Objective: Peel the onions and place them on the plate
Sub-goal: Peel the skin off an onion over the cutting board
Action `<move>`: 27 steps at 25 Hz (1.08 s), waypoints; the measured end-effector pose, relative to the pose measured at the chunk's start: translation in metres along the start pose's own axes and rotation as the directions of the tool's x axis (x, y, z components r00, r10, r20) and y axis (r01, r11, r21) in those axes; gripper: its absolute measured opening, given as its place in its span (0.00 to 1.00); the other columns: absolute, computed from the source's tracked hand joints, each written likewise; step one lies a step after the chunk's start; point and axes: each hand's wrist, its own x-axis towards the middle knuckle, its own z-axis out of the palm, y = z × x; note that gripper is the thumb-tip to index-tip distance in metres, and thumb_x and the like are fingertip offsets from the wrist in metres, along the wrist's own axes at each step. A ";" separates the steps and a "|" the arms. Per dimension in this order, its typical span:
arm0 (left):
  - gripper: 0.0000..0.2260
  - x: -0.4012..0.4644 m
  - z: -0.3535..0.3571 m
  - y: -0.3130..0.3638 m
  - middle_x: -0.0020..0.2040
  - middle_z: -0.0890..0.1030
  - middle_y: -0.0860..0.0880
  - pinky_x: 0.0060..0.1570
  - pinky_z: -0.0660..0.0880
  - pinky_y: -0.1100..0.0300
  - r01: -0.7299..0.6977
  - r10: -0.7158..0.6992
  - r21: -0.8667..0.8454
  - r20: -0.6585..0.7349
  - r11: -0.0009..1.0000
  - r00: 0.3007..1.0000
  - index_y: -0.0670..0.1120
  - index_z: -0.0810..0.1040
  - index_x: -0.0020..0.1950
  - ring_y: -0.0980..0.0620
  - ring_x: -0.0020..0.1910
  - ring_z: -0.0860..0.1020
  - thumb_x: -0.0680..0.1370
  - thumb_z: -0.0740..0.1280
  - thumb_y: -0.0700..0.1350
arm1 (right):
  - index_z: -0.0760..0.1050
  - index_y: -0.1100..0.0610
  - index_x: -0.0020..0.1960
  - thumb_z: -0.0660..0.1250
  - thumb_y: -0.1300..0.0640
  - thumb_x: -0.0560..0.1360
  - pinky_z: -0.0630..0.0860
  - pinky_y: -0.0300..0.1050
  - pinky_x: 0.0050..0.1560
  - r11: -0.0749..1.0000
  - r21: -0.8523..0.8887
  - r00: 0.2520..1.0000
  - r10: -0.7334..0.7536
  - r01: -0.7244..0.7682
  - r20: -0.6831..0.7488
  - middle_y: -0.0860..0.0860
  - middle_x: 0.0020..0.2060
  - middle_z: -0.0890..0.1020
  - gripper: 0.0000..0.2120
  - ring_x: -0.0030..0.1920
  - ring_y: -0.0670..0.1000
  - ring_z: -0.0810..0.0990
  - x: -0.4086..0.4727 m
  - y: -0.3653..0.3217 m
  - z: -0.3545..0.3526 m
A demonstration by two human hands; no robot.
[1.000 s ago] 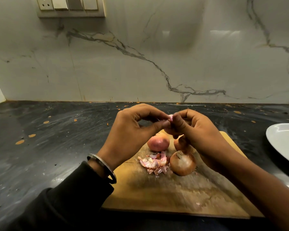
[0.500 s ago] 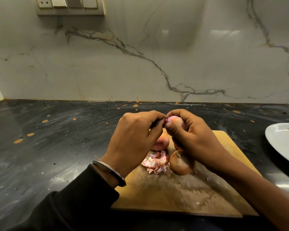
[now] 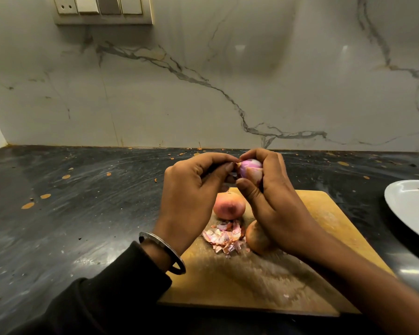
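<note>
Right hand: the right hand (image 3: 273, 197) grips a small purple onion (image 3: 250, 167), raised above the cutting board (image 3: 252, 281).
Left hand: the left hand (image 3: 191, 197) pinches skin at the onion's tip.
Board: two unpeeled onions (image 3: 229, 206) and a heap of peels (image 3: 224, 238).
Plate: a white plate (image 3: 411, 209) at the right edge, on the dark counter (image 3: 70, 213).

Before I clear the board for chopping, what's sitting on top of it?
On the cutting board lie two unpeeled onions and a pile of peels. The right hand hides part of the nearer onion and the board behind it.
</note>
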 end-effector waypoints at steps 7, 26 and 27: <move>0.11 -0.002 0.002 0.006 0.43 0.85 0.56 0.36 0.81 0.63 0.084 -0.081 -0.088 0.030 0.993 0.996 0.55 0.82 0.49 0.55 0.44 0.84 0.78 0.69 0.38 | 0.64 0.50 0.63 0.62 0.47 0.77 0.71 0.28 0.48 0.999 0.045 0.999 -0.002 0.001 0.035 0.49 0.54 0.74 0.16 0.50 0.41 0.75 0.000 0.003 -0.002; 0.06 -0.001 0.005 0.016 0.44 0.85 0.37 0.38 0.83 0.57 0.504 -0.530 -0.752 0.245 0.425 0.812 0.36 0.82 0.48 0.44 0.41 0.85 0.76 0.65 0.33 | 0.62 0.52 0.64 0.59 0.53 0.80 0.71 0.36 0.49 0.801 -0.441 0.899 -0.437 0.405 0.030 0.52 0.60 0.68 0.14 0.53 0.45 0.70 0.014 0.005 -0.007; 0.06 -0.001 0.005 0.016 0.45 0.85 0.38 0.38 0.83 0.58 0.496 -0.520 -0.742 0.234 0.451 0.822 0.36 0.82 0.48 0.45 0.42 0.85 0.76 0.65 0.33 | 0.62 0.52 0.64 0.60 0.52 0.80 0.72 0.36 0.49 0.812 -0.432 0.906 -0.423 0.393 0.029 0.52 0.59 0.69 0.15 0.53 0.45 0.70 0.014 0.005 -0.006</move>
